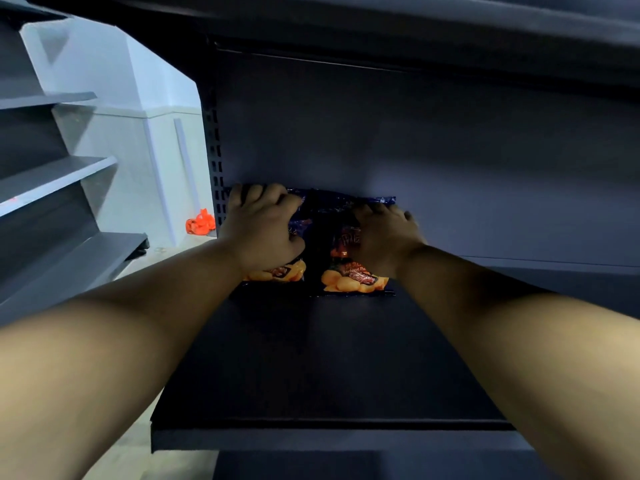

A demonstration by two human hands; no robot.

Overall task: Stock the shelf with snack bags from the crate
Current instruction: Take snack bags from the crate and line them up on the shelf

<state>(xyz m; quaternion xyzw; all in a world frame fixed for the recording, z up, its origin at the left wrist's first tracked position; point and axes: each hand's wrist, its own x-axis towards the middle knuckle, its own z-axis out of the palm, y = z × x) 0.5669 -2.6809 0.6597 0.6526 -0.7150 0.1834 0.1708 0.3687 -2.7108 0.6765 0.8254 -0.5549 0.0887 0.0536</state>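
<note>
Two dark blue snack bags with orange chips printed on them stand side by side at the back left of the dark shelf (329, 358). My left hand (265, 230) curls over the top of the left snack bag (277, 273) and grips it. My right hand (382, 233) grips the top of the right snack bag (346, 271). Both bags lean against the shelf's back panel. The crate is out of view.
Another shelf board (415, 15) hangs close overhead. A perforated upright (216, 161) bounds the shelf on the left. Further grey shelves (52, 174) stand at the left, with an orange object (201, 221) on the floor beyond.
</note>
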